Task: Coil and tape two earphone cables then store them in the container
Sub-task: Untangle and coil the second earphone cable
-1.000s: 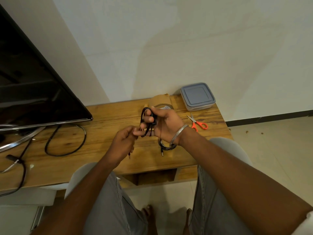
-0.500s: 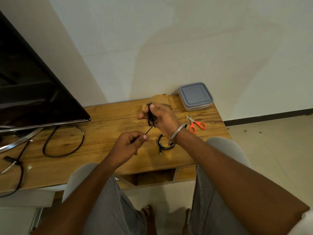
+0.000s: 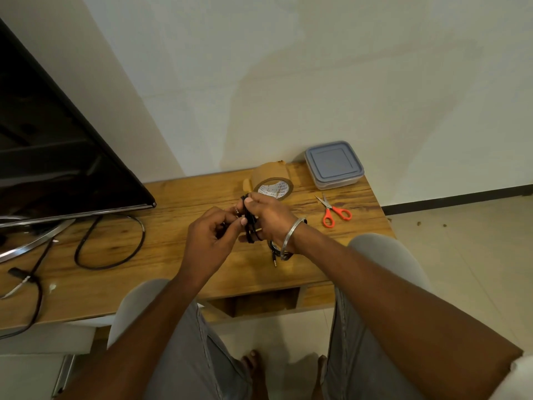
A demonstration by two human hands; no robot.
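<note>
A black earphone cable (image 3: pixel 249 223) is bunched into a coil between both hands above the wooden table (image 3: pixel 161 249). My right hand (image 3: pixel 269 219) pinches the coil from the right, a metal bangle on its wrist. My left hand (image 3: pixel 213 235) grips the cable's loose end against the coil from the left. A second black earphone cable (image 3: pixel 274 252) lies coiled on the table under my right wrist, its plug pointing toward me. A roll of brown tape (image 3: pixel 272 180) stands just behind the hands. The lidded plastic container (image 3: pixel 334 164) sits at the table's far right corner.
Orange-handled scissors (image 3: pixel 333 212) lie right of my hands. A dark TV screen (image 3: pixel 57 157) on a metal stand fills the left, with black power cables (image 3: pixel 109 243) looping across the table. My knees and bare feet show below the table's front edge.
My left hand, which had drawn the cable's end down and away, has come back up to the coil. My right hand with the coil has shifted slightly toward me.
</note>
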